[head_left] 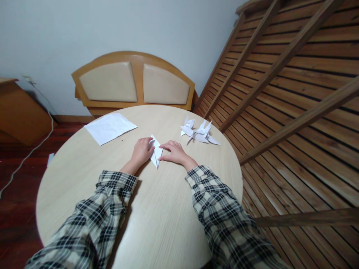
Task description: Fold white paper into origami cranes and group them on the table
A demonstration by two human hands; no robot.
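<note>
Lying on the pale round table (162,220), between the person's two hands, is a folded piece of white paper (157,154), narrow and diamond-like, with one point toward the person and a crease running down it. The left hand (142,150) lies along its left edge, thumb and fingers touching the paper; whether they pinch it or only press it down, I cannot tell. The right hand (174,151) has thumb and forefinger spread apart, their tips at the right edge, not closed around it. Beyond the right hand sits a cluster of folded paper cranes (199,133), close together; a white sheet (110,128) lies flat beyond the left hand, near the table's rim. Plaid sleeves (108,209) cover both forearms. Past the table stand a padded headboard (140,82) and, to the right, a slanting slatted wooden panel (283,112).
</note>
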